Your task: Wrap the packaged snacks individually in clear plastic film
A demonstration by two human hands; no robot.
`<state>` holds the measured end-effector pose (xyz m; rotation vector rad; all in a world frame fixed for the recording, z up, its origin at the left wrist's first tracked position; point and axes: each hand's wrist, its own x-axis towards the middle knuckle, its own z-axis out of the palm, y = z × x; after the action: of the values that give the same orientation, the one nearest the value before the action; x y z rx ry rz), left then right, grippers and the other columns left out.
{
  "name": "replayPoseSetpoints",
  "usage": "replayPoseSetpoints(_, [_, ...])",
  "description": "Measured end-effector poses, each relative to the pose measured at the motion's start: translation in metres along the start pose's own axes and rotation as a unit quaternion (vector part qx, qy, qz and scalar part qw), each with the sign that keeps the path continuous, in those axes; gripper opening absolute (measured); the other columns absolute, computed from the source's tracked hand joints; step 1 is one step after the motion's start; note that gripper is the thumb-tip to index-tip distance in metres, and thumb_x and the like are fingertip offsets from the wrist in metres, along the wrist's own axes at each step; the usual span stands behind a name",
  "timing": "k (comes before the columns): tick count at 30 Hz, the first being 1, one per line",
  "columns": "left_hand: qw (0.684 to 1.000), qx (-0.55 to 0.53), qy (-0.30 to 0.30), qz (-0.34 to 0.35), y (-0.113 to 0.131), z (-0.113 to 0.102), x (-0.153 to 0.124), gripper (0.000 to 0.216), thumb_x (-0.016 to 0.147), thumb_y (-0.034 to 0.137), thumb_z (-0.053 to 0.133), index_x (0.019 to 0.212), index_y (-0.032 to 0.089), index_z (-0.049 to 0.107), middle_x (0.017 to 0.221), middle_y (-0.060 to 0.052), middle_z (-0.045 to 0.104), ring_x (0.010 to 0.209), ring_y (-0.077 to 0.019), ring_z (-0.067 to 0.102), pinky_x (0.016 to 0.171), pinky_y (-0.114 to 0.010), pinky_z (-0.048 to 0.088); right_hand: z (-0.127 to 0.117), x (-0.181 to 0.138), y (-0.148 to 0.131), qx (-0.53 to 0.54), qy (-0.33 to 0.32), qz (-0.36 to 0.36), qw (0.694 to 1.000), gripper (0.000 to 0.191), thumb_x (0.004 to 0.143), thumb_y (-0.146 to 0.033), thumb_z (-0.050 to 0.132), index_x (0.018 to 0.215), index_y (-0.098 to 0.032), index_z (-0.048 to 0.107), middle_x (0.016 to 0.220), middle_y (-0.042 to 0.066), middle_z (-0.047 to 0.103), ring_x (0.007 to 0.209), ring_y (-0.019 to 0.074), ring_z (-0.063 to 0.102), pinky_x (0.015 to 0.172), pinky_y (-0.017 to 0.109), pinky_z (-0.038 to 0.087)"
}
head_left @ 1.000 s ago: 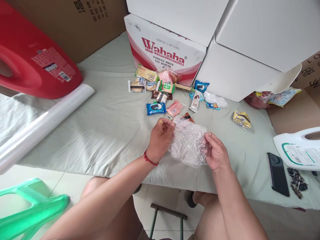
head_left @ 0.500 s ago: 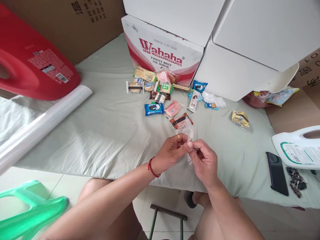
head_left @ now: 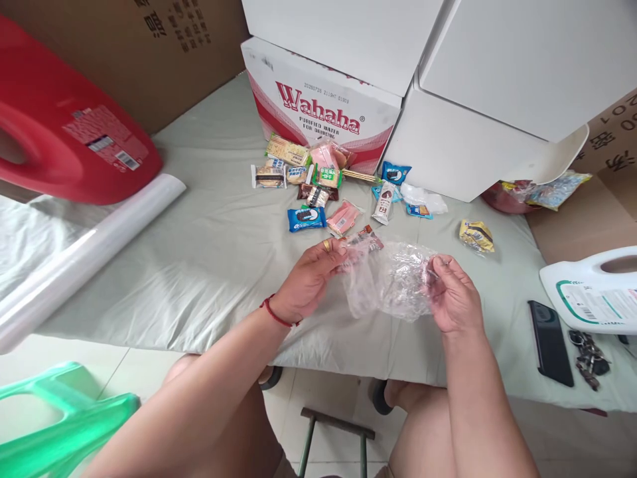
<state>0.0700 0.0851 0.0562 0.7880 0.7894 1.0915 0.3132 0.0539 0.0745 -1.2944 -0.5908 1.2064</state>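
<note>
The left hand [head_left: 306,282] has a gold ring [head_left: 326,245] on one finger. A thin red string bracelet [head_left: 275,314] goes round the left wrist. The right hand [head_left: 455,302] and both arms are bare. Two bare knees show low down, the left knee [head_left: 199,378] and the right knee [head_left: 423,405]. Each foot wears a dark shoe [head_left: 378,397], and only a small part of each shows.

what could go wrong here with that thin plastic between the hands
1. The clear plastic film is spread between the left hand and right hand; it looks thin and could tear or cling to itself.
2. The brown snack packet lies right by the left hand; a sweep might knock it away.
3. The phone and keys sit near the front edge of the sheet by the right arm; an elbow could push them off.
</note>
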Motion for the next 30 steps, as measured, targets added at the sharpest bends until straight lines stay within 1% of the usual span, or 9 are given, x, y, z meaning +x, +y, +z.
replayPoseSetpoints(6, [0.994, -0.048, 0.081, -0.049, 0.008, -0.009, 0.006, 0.04, 0.073, 0.039, 0.083, 0.084, 0.022, 0.048, 0.088, 0.001, 0.068, 0.08, -0.0152, 0.07, 0.073, -0.03, 0.057, -0.021, 0.019, -0.007, -0.044, 0.058, 0.004, 0.997, 0.042, 0.054, -0.039, 0.095, 0.078, -0.018, 0.068, 0.059, -0.006, 0.054, 0.042, 0.0039, 0.035, 0.034, 0.018, 0.023])
replayPoseSetpoints(11, [0.972, 0.073, 0.219, -0.036, 0.007, -0.016, 0.018, 0.024, 0.085, 0.03, 0.069, 0.081, 0.022, 0.046, 0.058, 0.009, 0.051, 0.043, -0.0051, 0.041, 0.041, -0.017, 0.033, -0.035, 0.037, 0.002, -0.131, 0.06, -0.008, 0.99, 0.04, 0.057, -0.043, 0.091, 0.079, -0.018, 0.068, 0.063, -0.004, 0.056, 0.045, 0.0057, 0.034, 0.037, 0.02, 0.022])
replayPoseSetpoints(13, [0.967, 0.106, 0.23, -0.011, 0.008, -0.016, 0.02, 0.024, 0.086, 0.03, 0.068, 0.08, 0.022, 0.046, 0.053, 0.01, 0.046, 0.04, -0.0053, 0.036, 0.038, -0.017, 0.027, -0.035, 0.041, 0.006, -0.236, 0.098, -0.078, 0.964, 0.034, 0.063, -0.042, 0.087, 0.081, -0.019, 0.069, 0.07, -0.001, 0.059, 0.052, 0.0093, 0.042, 0.044, 0.023, 0.033])
replayPoseSetpoints(16, [0.969, 0.101, 0.224, -0.013, 0.009, -0.012, 0.018, 0.023, 0.087, 0.03, 0.066, 0.081, 0.023, 0.045, 0.051, 0.011, 0.044, 0.038, -0.0052, 0.033, 0.038, -0.018, 0.024, -0.024, 0.03, 0.013, -0.386, 0.17, -0.28, 0.862, 0.019, 0.078, -0.036, 0.075, 0.088, -0.02, 0.071, 0.091, 0.005, 0.064, 0.071, 0.0157, 0.056, 0.067, 0.032, 0.048])
replayPoseSetpoints(18, [0.974, 0.078, 0.21, -0.038, 0.008, -0.007, 0.016, 0.021, 0.089, 0.029, 0.062, 0.083, 0.024, 0.043, 0.051, 0.012, 0.044, 0.036, -0.0049, 0.031, 0.039, -0.017, 0.024, -0.008, 0.01, 0.018, -0.419, 0.12, -0.385, 0.814, 0.011, 0.09, -0.031, 0.065, 0.094, -0.022, 0.07, 0.096, 0.006, 0.065, 0.081, 0.0182, 0.06, 0.079, 0.036, 0.05])
replayPoseSetpoints(20, [0.977, 0.054, 0.196, -0.063, 0.006, -0.001, 0.013, 0.019, 0.091, 0.028, 0.059, 0.085, 0.024, 0.042, 0.052, 0.012, 0.044, 0.035, -0.0045, 0.029, 0.039, -0.017, 0.024, 0.009, -0.014, 0.025, -0.428, -0.016, -0.445, 0.786, 0.011, 0.095, -0.028, 0.062, 0.102, -0.025, 0.069, 0.097, 0.006, 0.067, 0.089, 0.0203, 0.062, 0.083, 0.037, 0.05])
replayPoseSetpoints(23, [0.98, 0.038, 0.179, -0.084, 0.002, 0.005, 0.011, 0.019, 0.091, 0.029, 0.058, 0.087, 0.024, 0.04, 0.054, 0.012, 0.045, 0.035, -0.0039, 0.028, 0.039, -0.017, 0.024, 0.031, -0.045, 0.038, -0.44, -0.178, -0.489, 0.732, 0.031, 0.089, -0.033, 0.074, 0.119, -0.029, 0.065, 0.107, 0.008, 0.067, 0.097, 0.0244, 0.061, 0.085, 0.041, 0.052])
replayPoseSetpoints(26, [0.98, 0.042, 0.169, -0.092, -0.003, 0.009, 0.009, 0.019, 0.092, 0.029, 0.058, 0.086, 0.024, 0.041, 0.053, 0.012, 0.043, 0.035, -0.004, 0.028, 0.038, -0.016, 0.022, 0.041, -0.057, 0.049, -0.442, -0.204, -0.492, 0.721, 0.047, 0.086, -0.04, 0.078, 0.129, -0.029, 0.06, 0.109, 0.009, 0.064, 0.097, 0.0257, 0.059, 0.084, 0.043, 0.053])
replayPoseSetpoints(30, [0.983, 0.049, 0.15, -0.093, -0.01, 0.014, 0.004, 0.021, 0.092, 0.03, 0.06, 0.085, 0.024, 0.041, 0.053, 0.012, 0.043, 0.037, -0.0039, 0.031, 0.038, -0.016, 0.023, 0.045, -0.057, 0.056, -0.438, -0.211, -0.477, 0.732, 0.036, 0.089, -0.036, 0.075, 0.122, -0.026, 0.064, 0.104, 0.009, 0.066, 0.093, 0.0252, 0.059, 0.081, 0.042, 0.053])
